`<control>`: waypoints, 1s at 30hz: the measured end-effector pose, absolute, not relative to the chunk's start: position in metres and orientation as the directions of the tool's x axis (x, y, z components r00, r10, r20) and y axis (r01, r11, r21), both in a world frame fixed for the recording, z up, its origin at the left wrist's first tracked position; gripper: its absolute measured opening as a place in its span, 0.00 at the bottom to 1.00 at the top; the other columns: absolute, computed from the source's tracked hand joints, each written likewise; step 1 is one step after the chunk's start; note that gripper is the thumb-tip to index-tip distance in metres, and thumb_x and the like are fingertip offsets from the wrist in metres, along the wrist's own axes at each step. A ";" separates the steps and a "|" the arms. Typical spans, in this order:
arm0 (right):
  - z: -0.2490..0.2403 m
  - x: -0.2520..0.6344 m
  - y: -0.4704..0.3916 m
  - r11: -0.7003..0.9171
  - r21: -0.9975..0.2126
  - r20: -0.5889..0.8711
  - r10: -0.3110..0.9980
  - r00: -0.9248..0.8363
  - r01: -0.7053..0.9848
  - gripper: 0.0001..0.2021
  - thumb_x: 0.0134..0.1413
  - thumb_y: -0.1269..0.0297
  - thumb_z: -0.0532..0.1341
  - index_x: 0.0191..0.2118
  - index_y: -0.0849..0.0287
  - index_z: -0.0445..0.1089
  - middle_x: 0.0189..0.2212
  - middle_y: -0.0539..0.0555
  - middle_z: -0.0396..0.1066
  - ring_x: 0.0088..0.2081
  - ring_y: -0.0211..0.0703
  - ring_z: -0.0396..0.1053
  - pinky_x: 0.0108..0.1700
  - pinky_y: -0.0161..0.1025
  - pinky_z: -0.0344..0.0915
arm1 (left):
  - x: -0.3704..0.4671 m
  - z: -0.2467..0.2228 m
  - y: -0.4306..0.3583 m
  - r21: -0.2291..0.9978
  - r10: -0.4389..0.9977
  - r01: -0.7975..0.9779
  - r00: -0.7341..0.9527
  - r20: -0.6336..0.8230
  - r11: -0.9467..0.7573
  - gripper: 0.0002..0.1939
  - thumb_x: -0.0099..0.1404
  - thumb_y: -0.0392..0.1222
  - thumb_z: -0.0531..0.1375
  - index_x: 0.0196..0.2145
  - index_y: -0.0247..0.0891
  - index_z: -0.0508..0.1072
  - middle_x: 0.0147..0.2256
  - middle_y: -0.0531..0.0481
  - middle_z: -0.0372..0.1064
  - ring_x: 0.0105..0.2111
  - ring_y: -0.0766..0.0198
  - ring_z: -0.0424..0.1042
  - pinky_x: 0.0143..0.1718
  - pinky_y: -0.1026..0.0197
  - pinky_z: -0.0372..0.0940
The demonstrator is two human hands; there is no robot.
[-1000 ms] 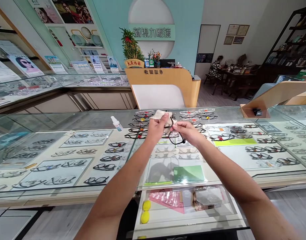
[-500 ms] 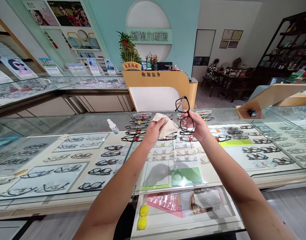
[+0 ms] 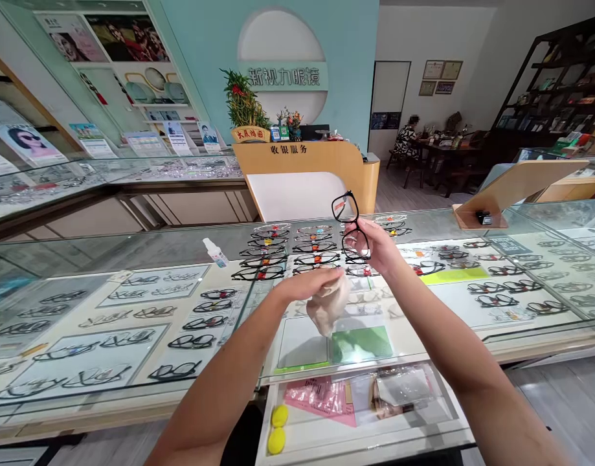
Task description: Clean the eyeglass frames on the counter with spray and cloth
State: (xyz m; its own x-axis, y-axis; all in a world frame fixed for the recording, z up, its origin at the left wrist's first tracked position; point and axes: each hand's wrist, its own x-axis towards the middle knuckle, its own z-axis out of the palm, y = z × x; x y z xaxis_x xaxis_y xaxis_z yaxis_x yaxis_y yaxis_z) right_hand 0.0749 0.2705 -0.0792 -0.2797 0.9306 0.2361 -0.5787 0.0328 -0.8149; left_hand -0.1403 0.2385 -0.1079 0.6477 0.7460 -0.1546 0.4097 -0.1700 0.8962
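Black-framed glasses [image 3: 357, 219] are hanging on end above the glass worktop [image 3: 423, 226], one lens over the other. Right hand [image 3: 381, 247], higher, is pinching them near the bridge with its fingers. Left hand [image 3: 307, 285], lower, back upward, is pinching a drooping beige cloth [image 3: 329, 309]. Both forearms [image 3: 251, 333] are slanting inward.

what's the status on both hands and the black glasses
Left hand holding pale cloth. Right hand holding black-framed glasses on end. Nothing seen in the way; bottle off to the left.
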 end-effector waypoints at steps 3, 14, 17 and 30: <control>-0.080 0.073 0.270 0.035 -0.825 0.242 0.924 -0.296 -0.564 0.21 0.42 0.47 0.84 0.32 0.57 0.82 0.35 0.50 0.80 0.33 0.37 0.73 0.39 0.36 0.72 | -0.133 -0.102 0.234 0.784 0.642 0.488 0.751 -0.153 -0.384 0.37 0.71 0.73 0.61 0.20 0.39 0.67 0.24 0.51 0.64 0.25 0.64 0.60 0.30 0.57 0.57; -0.084 0.072 0.270 0.028 -0.854 0.233 0.913 -0.334 -0.519 0.22 0.42 0.44 0.84 0.32 0.57 0.82 0.33 0.50 0.79 0.34 0.37 0.74 0.42 0.35 0.73 | -0.137 -0.108 0.245 0.436 0.588 0.589 0.084 0.805 -0.681 0.08 0.76 0.45 0.61 0.39 0.41 0.74 0.39 0.47 0.76 0.41 0.56 0.74 0.46 0.54 0.68; -0.084 0.071 0.268 0.071 -0.888 0.260 0.893 -0.367 -0.455 0.22 0.43 0.43 0.83 0.32 0.56 0.83 0.33 0.51 0.80 0.36 0.38 0.74 0.43 0.35 0.72 | -0.141 -0.109 0.246 0.334 0.439 0.668 -0.013 0.898 -0.665 0.15 0.74 0.46 0.65 0.55 0.40 0.75 0.53 0.40 0.79 0.53 0.51 0.76 0.55 0.49 0.70; -0.079 0.083 0.269 0.311 -0.939 0.338 0.769 -0.542 -0.146 0.21 0.59 0.40 0.74 0.31 0.54 0.83 0.32 0.52 0.82 0.38 0.45 0.76 0.48 0.41 0.68 | -0.148 -0.107 0.246 0.159 0.385 0.725 0.156 0.910 -0.670 0.39 0.69 0.56 0.68 0.72 0.41 0.65 0.63 0.35 0.76 0.64 0.41 0.72 0.68 0.40 0.63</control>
State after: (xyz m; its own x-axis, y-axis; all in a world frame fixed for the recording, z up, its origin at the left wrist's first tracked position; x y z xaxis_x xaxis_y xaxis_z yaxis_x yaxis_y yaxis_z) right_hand 0.0835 0.2694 -0.0792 -0.5420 0.7693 0.3384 -0.1457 0.3106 -0.9393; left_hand -0.1478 0.2459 -0.1074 0.1564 0.3848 0.9097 0.7249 -0.6703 0.1589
